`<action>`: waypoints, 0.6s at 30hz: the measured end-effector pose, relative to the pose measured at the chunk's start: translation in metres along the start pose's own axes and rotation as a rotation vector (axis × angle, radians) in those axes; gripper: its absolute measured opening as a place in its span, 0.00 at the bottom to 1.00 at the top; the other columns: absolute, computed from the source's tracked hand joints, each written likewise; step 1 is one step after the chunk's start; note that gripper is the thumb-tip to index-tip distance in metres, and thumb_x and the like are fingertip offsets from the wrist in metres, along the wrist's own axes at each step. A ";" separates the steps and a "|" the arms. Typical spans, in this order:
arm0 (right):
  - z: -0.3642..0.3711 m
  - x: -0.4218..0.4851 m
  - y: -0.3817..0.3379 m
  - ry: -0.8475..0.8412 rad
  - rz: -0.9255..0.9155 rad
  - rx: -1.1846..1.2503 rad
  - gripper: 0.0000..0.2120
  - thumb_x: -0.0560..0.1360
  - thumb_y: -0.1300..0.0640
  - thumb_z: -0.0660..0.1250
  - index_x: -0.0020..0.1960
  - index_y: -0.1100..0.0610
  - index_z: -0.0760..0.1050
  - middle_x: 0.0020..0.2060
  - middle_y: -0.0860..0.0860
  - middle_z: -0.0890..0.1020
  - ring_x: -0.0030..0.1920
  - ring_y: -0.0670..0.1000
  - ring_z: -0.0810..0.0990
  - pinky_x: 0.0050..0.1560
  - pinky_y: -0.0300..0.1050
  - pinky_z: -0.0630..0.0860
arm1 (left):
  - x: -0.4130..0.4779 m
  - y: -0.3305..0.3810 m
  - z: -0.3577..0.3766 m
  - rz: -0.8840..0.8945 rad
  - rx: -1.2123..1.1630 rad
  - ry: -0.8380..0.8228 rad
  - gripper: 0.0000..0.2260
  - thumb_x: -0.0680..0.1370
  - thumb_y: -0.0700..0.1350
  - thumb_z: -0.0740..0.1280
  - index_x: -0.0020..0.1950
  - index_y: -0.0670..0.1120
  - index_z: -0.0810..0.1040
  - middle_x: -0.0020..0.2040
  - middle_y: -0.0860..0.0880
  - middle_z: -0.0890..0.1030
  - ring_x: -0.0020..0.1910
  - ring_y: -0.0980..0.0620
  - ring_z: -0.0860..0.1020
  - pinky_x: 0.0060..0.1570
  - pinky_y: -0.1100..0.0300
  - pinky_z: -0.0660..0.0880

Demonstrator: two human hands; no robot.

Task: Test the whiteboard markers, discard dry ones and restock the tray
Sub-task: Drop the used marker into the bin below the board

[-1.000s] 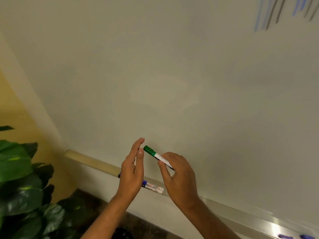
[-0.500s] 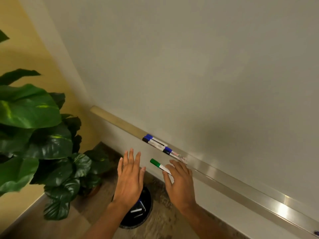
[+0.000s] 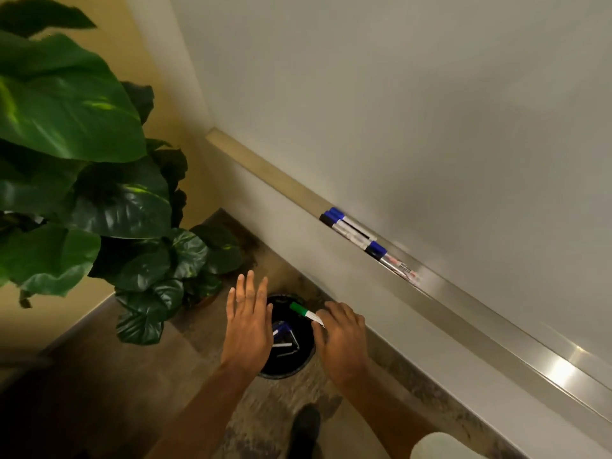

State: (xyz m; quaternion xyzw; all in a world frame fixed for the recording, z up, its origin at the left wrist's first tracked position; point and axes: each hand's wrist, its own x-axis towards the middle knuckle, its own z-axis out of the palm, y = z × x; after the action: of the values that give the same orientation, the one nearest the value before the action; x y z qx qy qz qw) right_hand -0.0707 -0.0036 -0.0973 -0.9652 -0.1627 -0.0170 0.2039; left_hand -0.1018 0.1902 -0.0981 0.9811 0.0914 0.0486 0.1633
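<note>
While poised over black bin at lower centre, pinches green marker by its white barrel in right hand, with left hand spread flat, empty; probably light, stiff, slick, best gripped mid-barrel.

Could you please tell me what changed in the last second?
The right hand and left hand dropped from the board to above the bin, bringing the green marker over it. The right hand still holds the marker, the left stays open; tray markers unmoved.
</note>
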 end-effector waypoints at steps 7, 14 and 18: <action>0.050 0.014 -0.015 -0.049 -0.017 -0.056 0.19 0.77 0.49 0.55 0.53 0.54 0.83 0.54 0.53 0.84 0.55 0.56 0.81 0.50 0.54 0.77 | -0.004 -0.036 0.031 -0.016 0.055 -0.028 0.24 0.86 0.49 0.50 0.81 0.41 0.62 0.82 0.39 0.57 0.83 0.41 0.51 0.78 0.38 0.57; 0.086 0.037 -0.032 -0.128 0.013 0.003 0.20 0.78 0.45 0.58 0.60 0.55 0.79 0.57 0.53 0.82 0.59 0.56 0.79 0.55 0.54 0.75 | -0.004 -0.052 0.038 -0.040 0.047 0.012 0.24 0.87 0.48 0.50 0.81 0.41 0.61 0.82 0.39 0.57 0.83 0.43 0.50 0.80 0.42 0.51; 0.088 0.035 -0.029 -0.087 0.022 0.088 0.22 0.79 0.43 0.56 0.61 0.56 0.78 0.59 0.53 0.81 0.62 0.56 0.77 0.59 0.54 0.73 | -0.004 -0.057 0.036 -0.050 0.059 0.031 0.23 0.86 0.48 0.52 0.81 0.41 0.62 0.83 0.40 0.56 0.83 0.43 0.50 0.80 0.44 0.48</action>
State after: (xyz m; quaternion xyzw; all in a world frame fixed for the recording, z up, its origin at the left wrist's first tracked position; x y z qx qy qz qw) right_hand -0.0503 0.0676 -0.1631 -0.9568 -0.1616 0.0344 0.2393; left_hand -0.1107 0.2313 -0.1516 0.9820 0.1198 0.0570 0.1342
